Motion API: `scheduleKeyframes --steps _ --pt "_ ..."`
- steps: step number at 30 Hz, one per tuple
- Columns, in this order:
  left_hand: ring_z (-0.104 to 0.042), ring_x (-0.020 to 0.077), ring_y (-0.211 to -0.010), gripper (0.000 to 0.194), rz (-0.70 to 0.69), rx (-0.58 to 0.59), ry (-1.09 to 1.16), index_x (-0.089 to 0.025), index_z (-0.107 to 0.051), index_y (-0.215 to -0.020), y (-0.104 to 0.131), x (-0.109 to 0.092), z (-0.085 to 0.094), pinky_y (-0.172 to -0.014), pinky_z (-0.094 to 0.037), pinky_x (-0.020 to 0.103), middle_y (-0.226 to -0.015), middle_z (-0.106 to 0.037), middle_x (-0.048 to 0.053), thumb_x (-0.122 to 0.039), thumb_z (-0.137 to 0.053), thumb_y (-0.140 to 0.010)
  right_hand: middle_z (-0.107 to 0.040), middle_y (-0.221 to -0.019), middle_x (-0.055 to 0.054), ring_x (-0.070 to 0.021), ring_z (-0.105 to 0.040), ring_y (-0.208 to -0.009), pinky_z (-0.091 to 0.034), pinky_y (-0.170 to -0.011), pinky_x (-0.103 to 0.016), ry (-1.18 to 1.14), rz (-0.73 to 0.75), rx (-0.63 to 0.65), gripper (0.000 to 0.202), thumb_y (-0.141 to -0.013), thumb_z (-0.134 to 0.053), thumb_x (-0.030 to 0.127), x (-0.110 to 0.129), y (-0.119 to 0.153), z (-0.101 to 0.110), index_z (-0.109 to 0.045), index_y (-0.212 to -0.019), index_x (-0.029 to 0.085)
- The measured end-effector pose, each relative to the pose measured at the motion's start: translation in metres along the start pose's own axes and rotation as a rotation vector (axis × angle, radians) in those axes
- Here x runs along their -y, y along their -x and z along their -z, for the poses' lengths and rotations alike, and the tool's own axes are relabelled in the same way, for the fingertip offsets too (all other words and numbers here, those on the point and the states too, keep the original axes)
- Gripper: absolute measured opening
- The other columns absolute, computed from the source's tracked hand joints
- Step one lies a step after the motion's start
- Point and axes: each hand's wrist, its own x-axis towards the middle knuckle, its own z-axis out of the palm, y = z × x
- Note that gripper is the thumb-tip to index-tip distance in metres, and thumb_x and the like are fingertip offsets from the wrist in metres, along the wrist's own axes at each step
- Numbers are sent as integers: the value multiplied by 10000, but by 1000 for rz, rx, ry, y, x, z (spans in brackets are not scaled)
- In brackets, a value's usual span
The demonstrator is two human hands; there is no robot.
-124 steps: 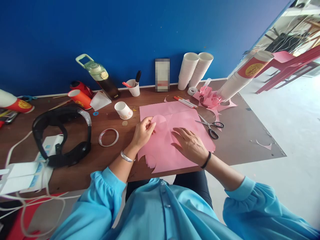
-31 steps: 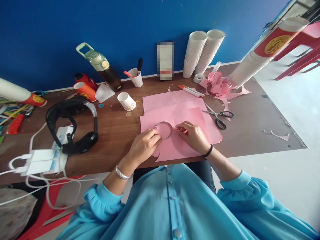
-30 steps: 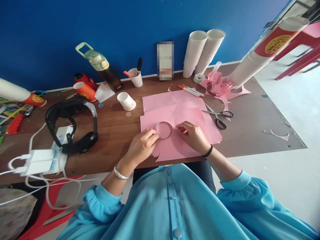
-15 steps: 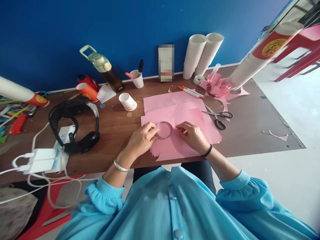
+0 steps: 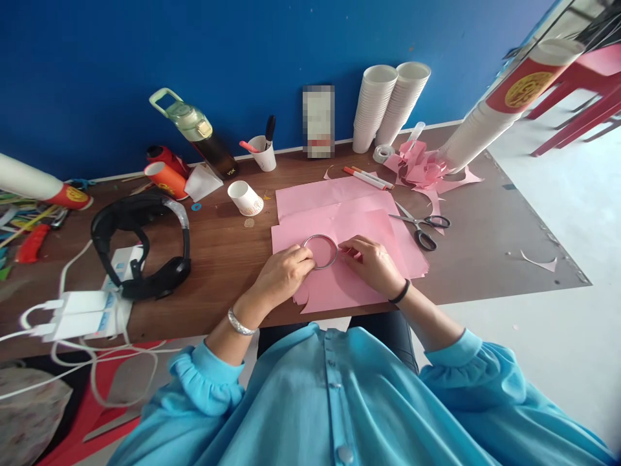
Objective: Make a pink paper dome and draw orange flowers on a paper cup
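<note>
A thin metal ring, like a bangle (image 5: 326, 266), lies over a stack of pink paper (image 5: 310, 202) in front of me. My left hand (image 5: 287, 272) pinches its left side between thumb and fingers. At its right edge is my right hand (image 5: 371, 262), with curled fingers whose tips meet the rim; the thumb is partly hidden. Scissors (image 5: 421, 226) with black handles rest partly on the paper's right side, blades apart. Two orange-and-white markers (image 5: 369, 178) lie at the paper's back edge.
Left of the paper stand a paper cup (image 5: 246, 199), a cup of pens (image 5: 262, 155) and a bottle (image 5: 213, 152). A black headset (image 5: 155, 281) and a power strip (image 5: 121, 265) lie farther left. Stacked cups (image 5: 376, 107), tape (image 5: 383, 153) and pink scraps (image 5: 420, 165) occupy the back right.
My left hand has shifted slightly right and lower along the bangle's left side. The gap between the right fingertips and the bangle has narrowed. The view has moved a little.
</note>
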Motion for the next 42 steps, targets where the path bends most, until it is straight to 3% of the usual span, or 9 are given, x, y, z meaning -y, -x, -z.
scheduleKeyframes --steps 17,26,33,37,40,42 --pt "-564 181 -807 281 15 -19 -56 -173 -721 -898 8 7 7 -692 -475 309 -900 -699 48 -55 -478 -976 -712 -944 -60 -149 -674 -733 -561 -645 -253 0 2 -10 169 -884 -585 142 -2 -1 0 -716 -978 192" --pt "-626 174 -840 199 34 -58 -30 -178 -725 -945 14 7 11 -718 -501 300 -928 -701 49 -115 -538 -978 -713 -933 -60 -151 -675 -736 -555 -644 -248 -4 -11 -9 161 -882 -587 144 0 -1 0 -719 -962 190" --pt "-648 153 -837 170 171 -133 -17 -204 -719 -978 31 14 18 -704 -503 280 -923 -696 38 -190 -551 -994 -716 -923 -57 -152 -667 -722 -549 -630 -249 6 -9 -13 160 -879 -585 152 1 -2 1 -721 -949 200" --pt "-662 169 -904 155 168 -87 -4 -202 -709 -1076 24 15 12 -717 -515 280 -1025 -693 60 -204 -593 -973 -712 -910 -55 -153 -670 -722 -548 -628 -250 2 1 -12 166 -872 -584 142 0 -2 1 -720 -948 198" --pt "-660 171 -877 145 95 -44 -9 -187 -711 -969 14 13 6 -713 -513 281 -996 -689 62 -178 -567 -980 -710 -910 -53 -147 -667 -715 -550 -637 -250 1 0 -15 159 -879 -588 141 0 -2 0 -718 -950 199" --pt "-658 161 -850 178 99 -81 -6 -183 -701 -919 9 14 4 -722 -508 274 -963 -685 54 -179 -540 -995 -707 -911 -53 -144 -666 -716 -550 -641 -245 -2 -1 -15 148 -885 -593 146 0 -1 0 -718 -947 195"
